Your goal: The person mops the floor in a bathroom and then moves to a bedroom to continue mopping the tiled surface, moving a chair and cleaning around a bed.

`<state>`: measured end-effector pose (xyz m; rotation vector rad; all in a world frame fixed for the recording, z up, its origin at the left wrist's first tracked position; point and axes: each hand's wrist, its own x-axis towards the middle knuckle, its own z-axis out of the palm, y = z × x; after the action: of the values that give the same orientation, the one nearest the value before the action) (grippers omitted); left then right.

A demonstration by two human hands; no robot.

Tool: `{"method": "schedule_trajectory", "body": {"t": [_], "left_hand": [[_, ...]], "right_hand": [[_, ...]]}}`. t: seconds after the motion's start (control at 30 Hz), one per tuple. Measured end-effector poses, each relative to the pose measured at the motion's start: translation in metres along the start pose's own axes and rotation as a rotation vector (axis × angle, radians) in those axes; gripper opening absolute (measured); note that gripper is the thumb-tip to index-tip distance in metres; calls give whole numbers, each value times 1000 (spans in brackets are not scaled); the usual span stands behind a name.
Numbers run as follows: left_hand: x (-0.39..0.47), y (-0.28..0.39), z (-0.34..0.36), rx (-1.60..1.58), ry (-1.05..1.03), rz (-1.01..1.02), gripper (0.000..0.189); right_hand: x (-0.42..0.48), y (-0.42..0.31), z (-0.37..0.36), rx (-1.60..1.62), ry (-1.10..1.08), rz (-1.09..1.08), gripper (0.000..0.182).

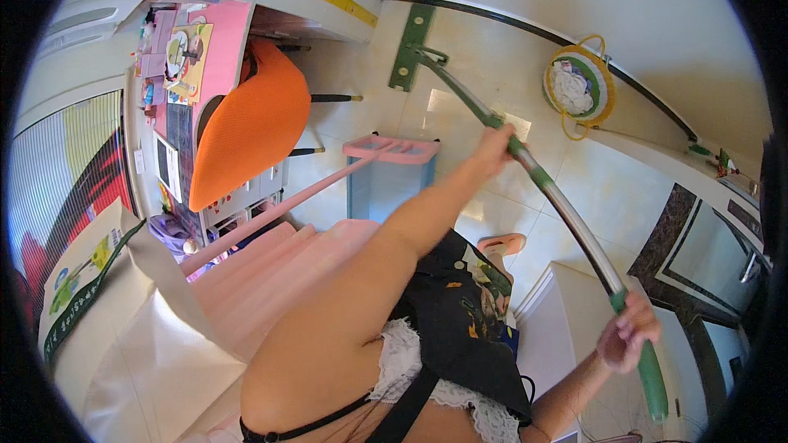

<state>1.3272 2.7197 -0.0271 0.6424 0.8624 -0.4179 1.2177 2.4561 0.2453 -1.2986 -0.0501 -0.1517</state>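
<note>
A flat mop with a green rectangular head [406, 52] lies on the shiny tiled floor [542, 197], close to the wall. Its green-and-silver pole [569, 215] slants from the head down to the lower right. Around the green middle of that pole my left hand [491, 151] is closed, arm stretched forward. My right hand [629, 331] grips it farther up, just by the green end handle [652, 381]. The underside of the mop head is hidden.
Left of the mop stand an orange chair [258, 117] and a pink desk [218, 43] with small items. A pink-and-blue rack [391, 151] is near my left arm. A yellow-rimmed basket [606, 95] holding white cloth sits by the wall. A white cabinet [572, 304] stands at right.
</note>
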Motion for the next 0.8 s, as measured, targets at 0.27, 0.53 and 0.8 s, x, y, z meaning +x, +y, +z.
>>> {"method": "schedule_trajectory", "body": {"t": [0.27,0.53,0.8], "left_hand": [[24,100,-57,2,40,63,15],[21,28,-15,286,-21,-152,25],[-112,-179,69,592,-76,-471,42]], "right_hand": [[46,45,91,43,-214,65,27],[-11,5,38,-53,91,46,22],[-180,-151,1,-223,652,29,24]]}}
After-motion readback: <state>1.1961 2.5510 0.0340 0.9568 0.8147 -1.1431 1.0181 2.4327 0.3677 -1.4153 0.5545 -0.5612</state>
